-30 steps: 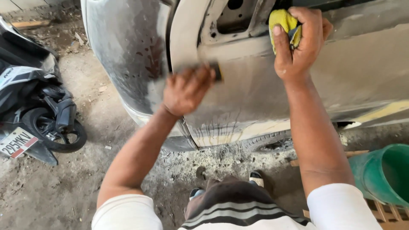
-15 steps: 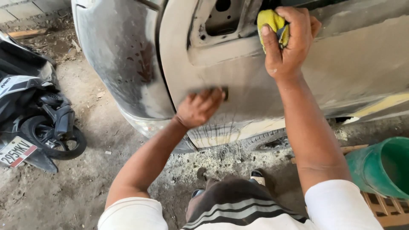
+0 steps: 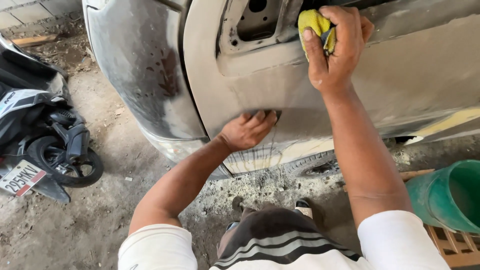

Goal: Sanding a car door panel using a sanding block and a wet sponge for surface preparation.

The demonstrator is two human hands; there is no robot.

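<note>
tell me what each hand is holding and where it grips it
The right hand clutches a yellow sponge, bunched in its fingers against the car panel. The left hand presses something small and dark, mostly hidden.

White short sleeves [image 3: 395, 235], striped shorts [image 3: 280, 235]

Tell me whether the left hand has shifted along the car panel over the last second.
Yes. The left hand has slid down the car panel, further below the fixed opening.

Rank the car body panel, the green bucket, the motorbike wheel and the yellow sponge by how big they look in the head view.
1. car body panel, by far.
2-3. green bucket and motorbike wheel: look alike; the bucket is cut off by the frame, so unsure.
4. yellow sponge, mostly covered by the right hand.
</note>
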